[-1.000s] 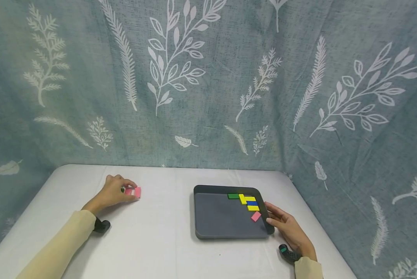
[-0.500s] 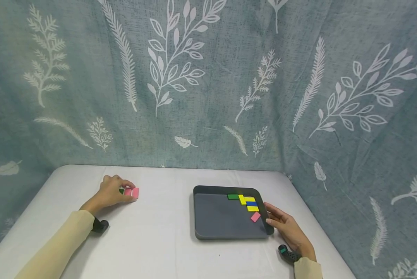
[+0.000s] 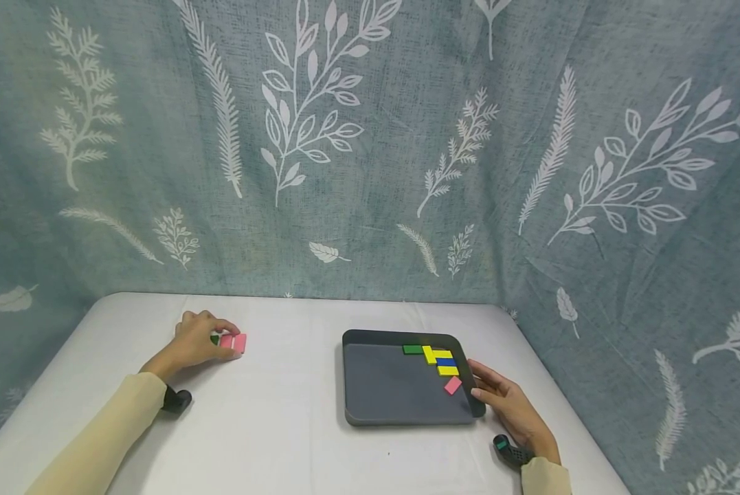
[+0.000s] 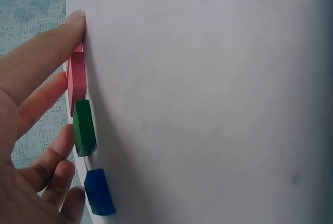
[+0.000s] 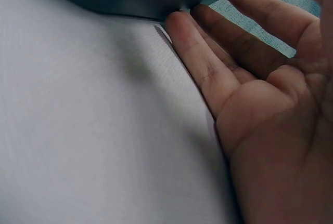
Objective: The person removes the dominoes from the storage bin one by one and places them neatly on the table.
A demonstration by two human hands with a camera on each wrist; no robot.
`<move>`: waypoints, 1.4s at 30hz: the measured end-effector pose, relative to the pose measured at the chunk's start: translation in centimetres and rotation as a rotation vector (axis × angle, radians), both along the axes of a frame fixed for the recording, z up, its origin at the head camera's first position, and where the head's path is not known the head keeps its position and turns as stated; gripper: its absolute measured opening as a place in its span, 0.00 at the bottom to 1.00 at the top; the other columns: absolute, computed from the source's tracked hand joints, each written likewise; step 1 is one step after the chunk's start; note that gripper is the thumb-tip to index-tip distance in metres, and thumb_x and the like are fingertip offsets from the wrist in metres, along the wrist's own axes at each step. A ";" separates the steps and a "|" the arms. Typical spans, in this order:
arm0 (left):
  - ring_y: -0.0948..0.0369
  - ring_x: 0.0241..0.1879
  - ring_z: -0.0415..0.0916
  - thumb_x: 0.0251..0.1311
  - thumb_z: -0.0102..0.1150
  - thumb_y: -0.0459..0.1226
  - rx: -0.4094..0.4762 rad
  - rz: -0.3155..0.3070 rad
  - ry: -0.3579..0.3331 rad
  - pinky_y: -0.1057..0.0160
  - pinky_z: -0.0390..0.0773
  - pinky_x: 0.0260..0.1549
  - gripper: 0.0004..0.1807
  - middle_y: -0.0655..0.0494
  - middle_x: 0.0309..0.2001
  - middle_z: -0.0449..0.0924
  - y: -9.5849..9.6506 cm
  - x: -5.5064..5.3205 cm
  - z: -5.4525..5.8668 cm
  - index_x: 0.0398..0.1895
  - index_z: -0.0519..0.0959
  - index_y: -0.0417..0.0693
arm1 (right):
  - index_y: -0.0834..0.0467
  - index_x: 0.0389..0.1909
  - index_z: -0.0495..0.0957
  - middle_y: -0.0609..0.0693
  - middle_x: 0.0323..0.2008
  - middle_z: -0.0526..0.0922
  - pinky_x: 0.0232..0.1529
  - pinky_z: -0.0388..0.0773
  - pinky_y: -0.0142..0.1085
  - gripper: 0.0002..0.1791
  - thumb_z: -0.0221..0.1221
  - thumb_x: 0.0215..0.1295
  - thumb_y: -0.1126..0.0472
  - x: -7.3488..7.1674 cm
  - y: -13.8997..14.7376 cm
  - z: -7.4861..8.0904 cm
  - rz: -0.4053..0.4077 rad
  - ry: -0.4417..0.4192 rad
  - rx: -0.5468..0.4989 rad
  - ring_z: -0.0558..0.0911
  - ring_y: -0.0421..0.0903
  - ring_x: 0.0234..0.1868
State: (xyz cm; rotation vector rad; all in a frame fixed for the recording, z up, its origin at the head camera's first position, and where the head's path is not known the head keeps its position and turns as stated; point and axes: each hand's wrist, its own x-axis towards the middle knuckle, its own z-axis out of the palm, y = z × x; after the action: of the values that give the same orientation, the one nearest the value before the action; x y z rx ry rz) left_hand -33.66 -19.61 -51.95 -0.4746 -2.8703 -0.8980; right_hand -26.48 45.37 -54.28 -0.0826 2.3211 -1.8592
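My left hand (image 3: 195, 342) is at the table's left part, its thumb and index finger on opposite edges of the rightmost pink block (image 3: 240, 343), pinching it. A second pink block (image 3: 226, 341) lies directly beside it, then a green block (image 4: 84, 128) and a blue block (image 4: 100, 192) in the same row, partly under the palm in the head view. My right hand (image 3: 513, 405) is at the right side of the dark grey tray (image 3: 394, 395). Its fairly straight fingers touch the tray's outer wall, with the thumb close to the rim.
Inside the tray's right part lie a green block (image 3: 413, 349), several yellow blocks around a blue block (image 3: 446, 362), and a tilted pink block (image 3: 453, 385). White cloth covers the table (image 3: 283, 405). A leaf-patterned curtain (image 3: 370, 172) stands behind and at the right.
My left hand has shifted slightly left, and the rightmost pink block has moved left with it, up against its neighbour. The right hand and the tray stay in place.
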 end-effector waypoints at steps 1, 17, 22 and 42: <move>0.39 0.49 0.63 0.47 0.82 0.50 -0.003 0.001 -0.006 0.41 0.63 0.43 0.25 0.43 0.45 0.78 0.0 0.0 0.1 0.48 0.88 0.52 | 0.56 0.79 0.60 0.58 0.77 0.61 0.60 0.73 0.29 0.40 0.66 0.70 0.60 0.0 0.0 0.0 0.001 -0.003 -0.003 0.73 0.42 0.69; 0.42 0.53 0.61 0.63 0.71 0.53 0.108 -0.043 -0.030 0.39 0.64 0.49 0.22 0.41 0.54 0.79 2.2 -1.1 1.7 0.52 0.86 0.48 | 0.56 0.79 0.60 0.56 0.78 0.61 0.61 0.73 0.28 0.40 0.67 0.69 0.60 0.0 -0.1 0.3 0.001 -0.019 -0.030 0.68 0.50 0.74; 0.47 0.51 0.70 0.69 0.65 0.49 0.184 -0.099 -0.021 0.43 0.70 0.50 0.16 0.49 0.48 0.82 5.1 -2.2 2.3 0.50 0.86 0.48 | 0.55 0.79 0.61 0.55 0.77 0.61 0.60 0.73 0.28 0.40 0.67 0.69 0.60 0.0 -0.1 0.3 -0.011 -0.027 -0.027 0.71 0.44 0.71; 0.61 0.39 0.76 0.71 0.63 0.44 0.296 -0.404 -0.058 0.57 0.77 0.41 0.13 0.60 0.37 0.81 18.7 -2.2 4.3 0.51 0.84 0.47 | 0.55 0.79 0.61 0.54 0.78 0.61 0.62 0.73 0.30 0.41 0.69 0.68 0.58 0.1 -0.1 0.4 -0.025 -0.035 -0.005 0.67 0.52 0.74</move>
State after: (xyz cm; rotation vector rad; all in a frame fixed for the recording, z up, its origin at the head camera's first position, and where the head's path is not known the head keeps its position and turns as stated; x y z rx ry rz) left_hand -35.88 -0.92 -47.64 -1.0274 -2.6627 -1.3880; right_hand -26.37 45.22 -53.88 -0.0220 2.3047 -1.8625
